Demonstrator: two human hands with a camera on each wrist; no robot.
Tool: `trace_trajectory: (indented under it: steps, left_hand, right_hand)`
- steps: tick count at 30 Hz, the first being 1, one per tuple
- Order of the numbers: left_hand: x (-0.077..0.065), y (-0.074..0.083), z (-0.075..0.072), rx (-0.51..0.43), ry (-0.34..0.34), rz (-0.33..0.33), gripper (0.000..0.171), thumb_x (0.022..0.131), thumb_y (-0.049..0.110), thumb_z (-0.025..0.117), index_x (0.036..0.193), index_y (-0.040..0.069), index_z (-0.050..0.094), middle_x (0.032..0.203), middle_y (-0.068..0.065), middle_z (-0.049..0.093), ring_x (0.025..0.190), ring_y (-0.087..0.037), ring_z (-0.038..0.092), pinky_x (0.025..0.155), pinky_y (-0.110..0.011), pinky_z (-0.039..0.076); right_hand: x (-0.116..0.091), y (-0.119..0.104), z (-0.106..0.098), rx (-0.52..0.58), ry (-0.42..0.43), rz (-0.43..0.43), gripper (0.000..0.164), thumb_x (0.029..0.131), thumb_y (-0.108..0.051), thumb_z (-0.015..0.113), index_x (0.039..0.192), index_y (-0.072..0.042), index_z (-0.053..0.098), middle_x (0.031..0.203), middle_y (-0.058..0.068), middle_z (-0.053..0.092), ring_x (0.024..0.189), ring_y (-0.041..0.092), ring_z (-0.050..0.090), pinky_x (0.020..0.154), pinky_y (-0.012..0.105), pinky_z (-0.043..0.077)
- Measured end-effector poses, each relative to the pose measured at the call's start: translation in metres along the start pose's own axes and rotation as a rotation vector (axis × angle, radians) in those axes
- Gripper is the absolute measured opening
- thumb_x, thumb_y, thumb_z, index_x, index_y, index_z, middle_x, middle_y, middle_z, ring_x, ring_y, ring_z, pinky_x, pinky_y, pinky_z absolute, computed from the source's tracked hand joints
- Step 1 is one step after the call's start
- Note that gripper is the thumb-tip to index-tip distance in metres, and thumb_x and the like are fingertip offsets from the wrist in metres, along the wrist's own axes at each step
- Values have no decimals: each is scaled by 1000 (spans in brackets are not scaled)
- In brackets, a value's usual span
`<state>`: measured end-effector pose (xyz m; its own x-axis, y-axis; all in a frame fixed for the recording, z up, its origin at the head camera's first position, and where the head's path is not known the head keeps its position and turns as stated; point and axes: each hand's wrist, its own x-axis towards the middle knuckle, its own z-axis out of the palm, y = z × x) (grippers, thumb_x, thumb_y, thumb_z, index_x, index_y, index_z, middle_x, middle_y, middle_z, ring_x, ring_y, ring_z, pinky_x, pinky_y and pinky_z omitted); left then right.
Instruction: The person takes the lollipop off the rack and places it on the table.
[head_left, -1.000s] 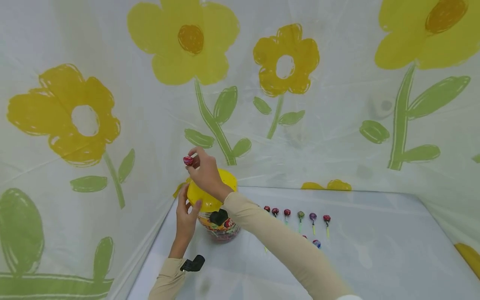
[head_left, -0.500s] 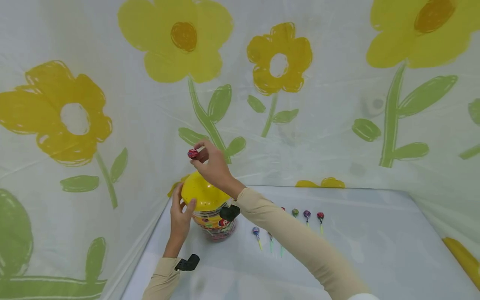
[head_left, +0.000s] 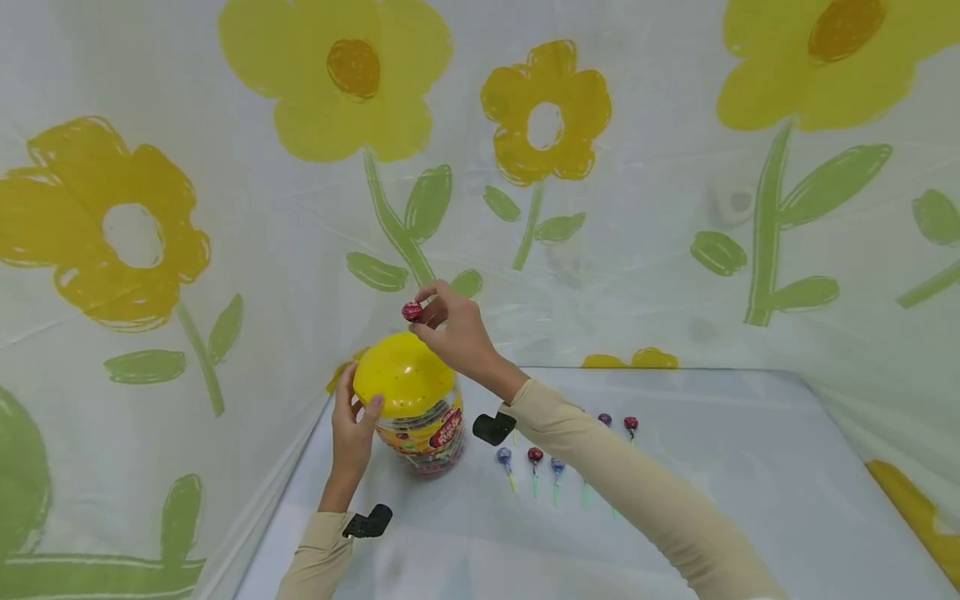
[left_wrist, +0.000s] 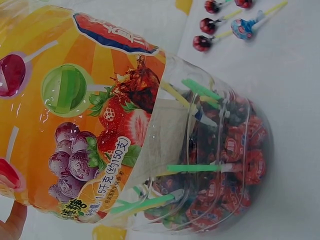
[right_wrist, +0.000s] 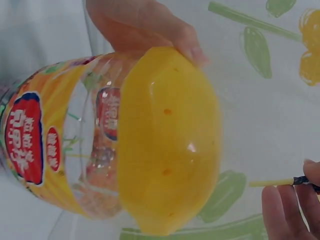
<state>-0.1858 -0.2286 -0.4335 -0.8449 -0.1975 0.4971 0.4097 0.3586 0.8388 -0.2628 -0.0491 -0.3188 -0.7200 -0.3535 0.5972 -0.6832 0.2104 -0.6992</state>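
In the head view, my left hand grips the side of a yellow lid on a clear plastic candy jar, thumb in front. The left wrist view shows red-wrapped lollipops and green and yellow sticks inside the jar. Above and right of the lid, my right hand pinches a lollipop with a red wrapper. Its yellow stick points toward the lid in the right wrist view, where the lid appears to cover the mouth of the jar. My right forearm hides part of the table.
Several lollipops lie in rows on the white table, among them a blue one and a red one, with another red one farther back. A flower-printed cloth hangs behind the table.
My right hand has moved right with the lollipop, away from above the lid, which shows more fully now. My left hand stays on the jar. The head view has turned to the right.
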Motion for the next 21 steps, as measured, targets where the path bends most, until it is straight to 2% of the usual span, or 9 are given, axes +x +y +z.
trace_trajectory:
  steps: [7, 14, 16, 18, 21]
  left_hand:
    - [1, -12, -2, -23, -11, 20, 58, 85, 12, 51, 136, 11, 26, 135, -1, 34, 118, -15, 33, 92, -26, 32]
    - [4, -33, -2, -14, -9, 13, 58, 84, 19, 53, 137, 19, 27, 134, 7, 35, 119, -13, 32, 93, -35, 32]
    - [4, -33, -2, -9, -6, 16, 58, 85, 18, 52, 137, 20, 27, 134, 6, 35, 118, -13, 33, 93, -36, 32]
    - [3, -26, -2, -14, -4, 17, 58, 84, 16, 52, 136, 20, 27, 134, 4, 35, 118, -14, 33, 93, -38, 32]
    - [0, -11, -1, -8, -5, 19, 57, 84, 13, 51, 136, 18, 27, 134, 0, 35, 118, -15, 33, 93, -35, 32]
  right_hand:
    - [-19, 15, -18, 35, 23, 43, 27, 77, -9, 64, 100, -10, 51, 76, 1, 61, 63, 12, 54, 59, 26, 49]
    - [-37, 30, -37, 40, 32, 81, 29, 76, -9, 66, 101, -8, 51, 77, 3, 62, 63, 14, 56, 59, 26, 50]
    - [-42, 31, -42, 52, 36, 99, 29, 76, -7, 66, 101, -6, 51, 77, 6, 62, 63, 17, 57, 58, 26, 50]
    - [-47, 25, -49, 66, 37, 118, 30, 76, -4, 66, 101, -2, 50, 78, 10, 62, 63, 22, 57, 55, 27, 50]
    - [-56, 13, -58, 83, 33, 144, 30, 75, 0, 65, 101, 2, 49, 78, 16, 60, 64, 28, 56, 50, 28, 49]
